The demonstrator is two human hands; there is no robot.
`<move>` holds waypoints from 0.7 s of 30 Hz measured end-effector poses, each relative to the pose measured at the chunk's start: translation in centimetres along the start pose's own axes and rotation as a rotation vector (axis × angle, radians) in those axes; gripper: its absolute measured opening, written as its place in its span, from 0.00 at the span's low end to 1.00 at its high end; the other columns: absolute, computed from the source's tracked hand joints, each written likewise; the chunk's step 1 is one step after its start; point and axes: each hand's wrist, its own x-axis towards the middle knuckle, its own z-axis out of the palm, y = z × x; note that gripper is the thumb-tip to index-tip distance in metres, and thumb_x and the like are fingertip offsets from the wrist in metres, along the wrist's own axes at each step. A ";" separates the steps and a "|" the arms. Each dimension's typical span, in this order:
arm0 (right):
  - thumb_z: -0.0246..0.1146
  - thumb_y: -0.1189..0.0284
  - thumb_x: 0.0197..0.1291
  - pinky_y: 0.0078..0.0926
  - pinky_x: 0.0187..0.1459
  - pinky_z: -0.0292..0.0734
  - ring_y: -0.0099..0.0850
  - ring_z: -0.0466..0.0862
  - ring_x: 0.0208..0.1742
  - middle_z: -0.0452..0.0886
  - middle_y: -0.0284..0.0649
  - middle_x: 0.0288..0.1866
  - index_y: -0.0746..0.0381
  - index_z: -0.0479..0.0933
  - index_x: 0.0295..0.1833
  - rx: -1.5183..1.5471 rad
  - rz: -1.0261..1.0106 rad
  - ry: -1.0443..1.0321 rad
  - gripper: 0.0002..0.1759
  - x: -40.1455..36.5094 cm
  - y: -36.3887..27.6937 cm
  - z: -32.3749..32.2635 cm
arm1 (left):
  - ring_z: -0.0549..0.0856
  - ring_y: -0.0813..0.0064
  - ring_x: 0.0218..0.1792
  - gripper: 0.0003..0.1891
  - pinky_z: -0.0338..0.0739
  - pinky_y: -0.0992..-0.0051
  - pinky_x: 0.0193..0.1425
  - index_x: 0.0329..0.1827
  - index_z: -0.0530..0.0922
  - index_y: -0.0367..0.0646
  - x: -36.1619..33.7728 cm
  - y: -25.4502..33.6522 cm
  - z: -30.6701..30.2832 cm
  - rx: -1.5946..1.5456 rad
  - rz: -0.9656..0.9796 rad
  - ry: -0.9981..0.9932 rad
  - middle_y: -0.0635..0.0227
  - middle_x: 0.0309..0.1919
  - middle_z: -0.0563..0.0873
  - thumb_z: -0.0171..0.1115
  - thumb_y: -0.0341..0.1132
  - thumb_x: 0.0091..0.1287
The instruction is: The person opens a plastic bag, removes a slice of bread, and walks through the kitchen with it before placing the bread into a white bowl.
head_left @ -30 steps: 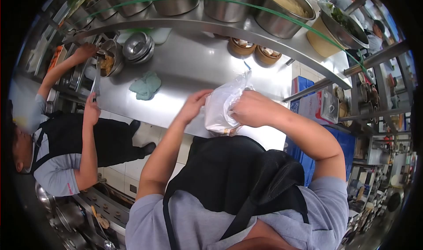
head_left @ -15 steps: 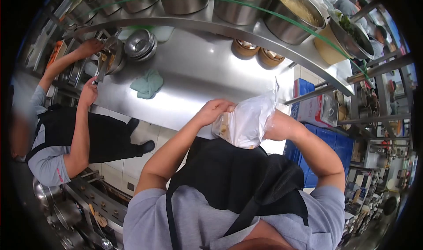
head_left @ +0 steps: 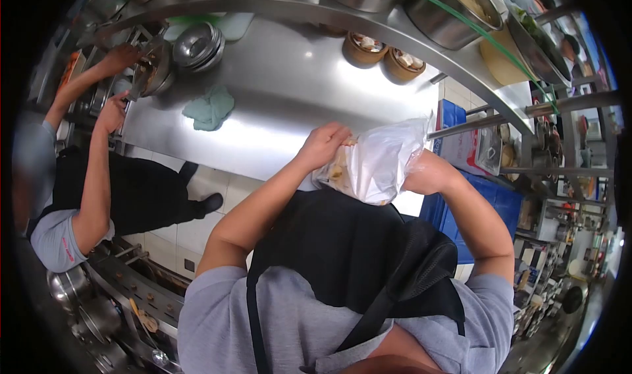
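Observation:
A translucent white plastic bag point(head_left: 382, 163) with pale brownish food inside is held up in front of my black apron, at the near edge of the steel table. My left hand point(head_left: 324, 145) grips its left upper side, with the fingers closed around the edge. On the right, my right hand point(head_left: 421, 174) is at the bag's other side, its fingers partly hidden behind the plastic; how they close cannot be made out.
Two steamer baskets point(head_left: 404, 64) and a green cloth point(head_left: 209, 108) are on the steel table point(head_left: 276, 97). Stacked metal bowls point(head_left: 197, 46) stand farther left. A co-worker's hands point(head_left: 113, 112) work at a pan point(head_left: 153, 68). Metal pots point(head_left: 454, 12) line the overhead shelf point(head_left: 368, 28).
The view has shifted, so the steamer baskets show more fully. Both my hands still hold the bag, turned slightly. The co-worker's lower hand no longer shows the flat blade as clearly.

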 end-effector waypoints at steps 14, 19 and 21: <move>0.71 0.71 0.53 0.39 0.75 0.62 0.49 0.72 0.72 0.76 0.50 0.68 0.62 0.75 0.65 0.008 0.131 0.098 0.32 -2.7 1.0 1.4 | 0.83 0.64 0.54 0.19 0.75 0.70 0.62 0.54 0.82 0.36 -0.9 0.2 0.1 0.007 0.065 -0.047 0.58 0.49 0.84 0.51 0.43 0.80; 0.72 0.72 0.51 0.40 0.70 0.68 0.49 0.76 0.67 0.79 0.49 0.62 0.62 0.78 0.61 -0.107 0.005 0.164 0.29 -1.4 -0.3 1.2 | 0.83 0.64 0.55 0.17 0.75 0.68 0.63 0.54 0.82 0.36 0.0 2.1 -0.6 0.037 0.147 -0.077 0.59 0.51 0.84 0.52 0.41 0.79; 0.72 0.72 0.50 0.41 0.66 0.72 0.49 0.79 0.62 0.82 0.48 0.57 0.62 0.79 0.57 -0.119 0.027 0.219 0.26 -0.8 -0.9 1.1 | 0.83 0.64 0.55 0.17 0.75 0.68 0.63 0.54 0.82 0.36 -0.2 4.7 -1.2 -0.026 0.125 -0.081 0.59 0.52 0.84 0.52 0.41 0.79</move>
